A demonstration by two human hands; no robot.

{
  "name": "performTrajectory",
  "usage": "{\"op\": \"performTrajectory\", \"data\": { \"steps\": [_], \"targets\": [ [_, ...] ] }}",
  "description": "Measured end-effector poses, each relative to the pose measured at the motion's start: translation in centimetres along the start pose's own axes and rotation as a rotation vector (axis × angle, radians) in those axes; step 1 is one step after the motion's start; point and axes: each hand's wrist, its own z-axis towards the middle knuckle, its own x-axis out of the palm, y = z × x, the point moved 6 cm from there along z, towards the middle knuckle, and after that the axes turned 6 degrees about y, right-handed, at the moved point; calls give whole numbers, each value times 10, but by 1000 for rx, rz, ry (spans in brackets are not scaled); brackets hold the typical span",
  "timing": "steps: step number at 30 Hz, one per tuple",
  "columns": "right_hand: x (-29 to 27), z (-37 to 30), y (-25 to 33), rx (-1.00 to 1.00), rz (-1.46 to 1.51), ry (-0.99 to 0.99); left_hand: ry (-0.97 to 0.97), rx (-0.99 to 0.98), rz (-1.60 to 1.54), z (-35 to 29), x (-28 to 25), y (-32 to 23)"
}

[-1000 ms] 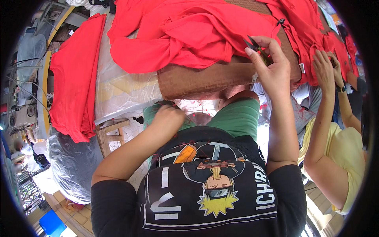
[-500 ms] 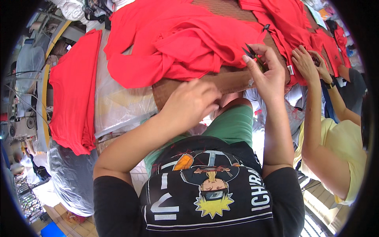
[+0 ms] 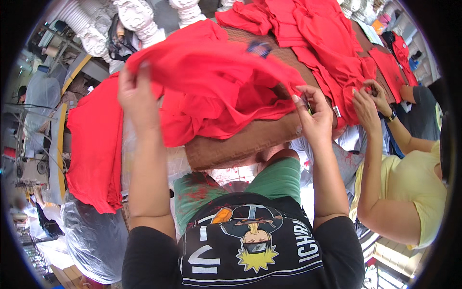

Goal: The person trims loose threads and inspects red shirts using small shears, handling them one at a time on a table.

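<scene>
A red garment [image 3: 202, 79] is lifted and spread between my two hands, its upper part blurred by motion. My left hand [image 3: 137, 94] grips its left edge, fingers closed on the cloth. At its right end my right hand [image 3: 315, 113] is closed around small dark thread snips [image 3: 307, 105], mostly hidden by the fingers. The garment's right corner meets my right fingertips; whether they pinch it too, I cannot tell. Under the lifted cloth, more red fabric rests on the brown padded table [image 3: 231, 147].
A folded red stack [image 3: 96, 144] lies at left above a plastic-wrapped bundle [image 3: 94, 236]. To the right, a co-worker's hands [image 3: 368, 108] handle other red garments [image 3: 322, 43]. White ornate balusters [image 3: 137, 19] stand beyond the table.
My left hand has moved left and up from the table's front edge, taking hold of the red garment and raising it. My right hand has come slightly lower, still with the thread snips.
</scene>
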Motion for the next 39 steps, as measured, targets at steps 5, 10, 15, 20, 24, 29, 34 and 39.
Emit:
{"op": "performTrajectory", "data": {
  "steps": [5,10,15,20,24,29,34,39],
  "targets": [
    [31,5,3,-8,-96,141,-77,-389,86,-52,-112,105],
    [49,8,24,-177,-258,223,-88,-341,69,-76,-95,97],
    [52,9,2,-194,-426,307,8,-77,-297,-58,-95,65],
    [23,21,-4,92,167,373,-143,-77,-218,-45,-126,30],
    [21,31,17,34,212,317,-170,-134,-233,-58,-132,41],
    [21,28,25,31,220,297,-153,-89,-246,-61,-132,35],
    [-7,18,61,21,-60,445,-83,-101,-334,-58,-132,-14],
    [-91,5,131,-733,499,939,1533,147,-878,-16,-105,-146]
  ]
}}
